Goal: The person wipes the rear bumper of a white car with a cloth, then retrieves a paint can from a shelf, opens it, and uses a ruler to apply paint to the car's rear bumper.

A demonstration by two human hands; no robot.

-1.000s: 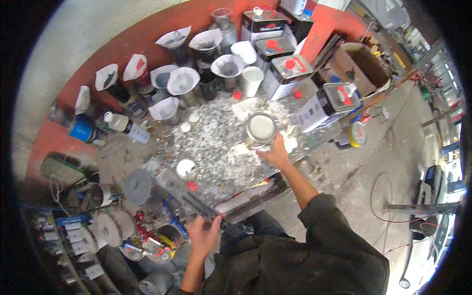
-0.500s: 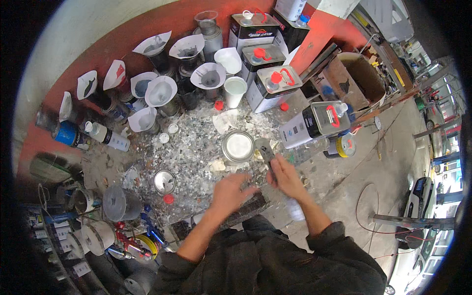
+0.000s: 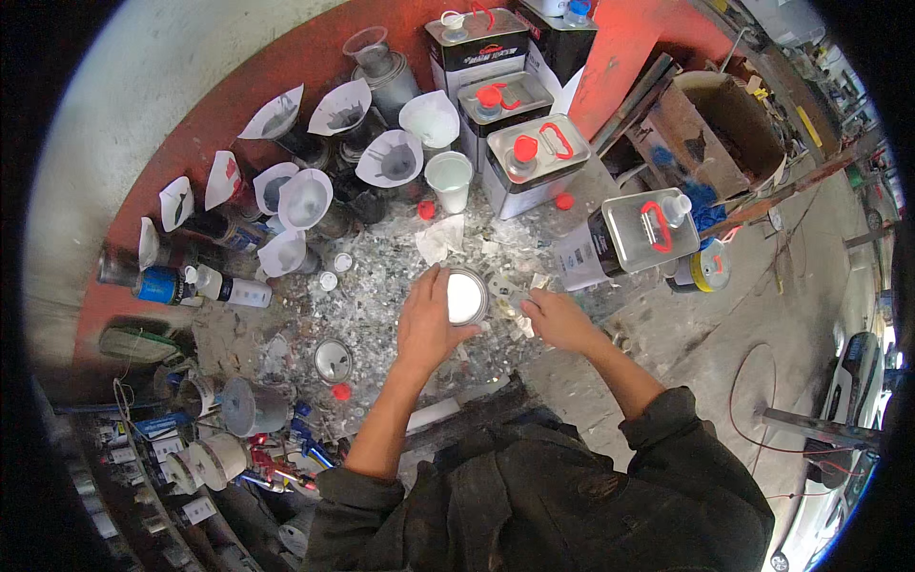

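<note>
Nearest on the left is one grey bucket (image 3: 253, 408), and to its right on the worktable (image 3: 381, 286) there is one round silver tin (image 3: 334, 362). Three loose red caps (image 3: 341, 391) are on this table: one just beside the silver tin, two farther away. Then come the two hands. The left hand (image 3: 424, 319) grasps one open round tin (image 3: 467, 297) with white inside, its fingers around the left side and its thumb at the near side. This tin stands in the middle, between both hands. The right hand (image 3: 558, 321), just to the right, has its fingers bent and seems to pinch one thin grey tool (image 3: 508, 294), whose shape is not clear. Beyond the open tin lies one piece of whitish paper (image 3: 441, 238), and to the left of it two small white caps (image 3: 329, 280). At the right stands one rectangular can (image 3: 653, 234) with a red handle; three more of this kind stand farther, so four in total. To their left there is one white cup (image 3: 450, 183), and then about ten paper cones (image 3: 305, 198).
</note>
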